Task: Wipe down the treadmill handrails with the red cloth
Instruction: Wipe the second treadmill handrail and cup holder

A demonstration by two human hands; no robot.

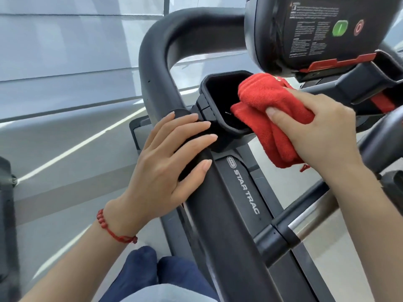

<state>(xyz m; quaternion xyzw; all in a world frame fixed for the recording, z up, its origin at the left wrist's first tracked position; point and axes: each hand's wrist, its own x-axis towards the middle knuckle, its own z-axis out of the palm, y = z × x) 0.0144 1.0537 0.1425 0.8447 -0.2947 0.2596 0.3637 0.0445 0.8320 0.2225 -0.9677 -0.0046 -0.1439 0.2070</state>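
Observation:
The black treadmill handrail [159, 59] curves from the console down the middle of the view. My left hand [168, 166] lies flat on it just below the bend, fingers spread and holding nothing. A folded red cloth [266, 105] is bunched in my right hand [320, 131]. The cloth presses against the right rim of the black cup holder [216, 92] beside the rail. A red string bracelet sits on my left wrist.
The console [316, 29] with a green and a red button hangs at the upper right. A silver cross bar [309, 221] runs at the lower right. Grey floor with white lines lies to the left. My feet in dark socks [157, 271] show below.

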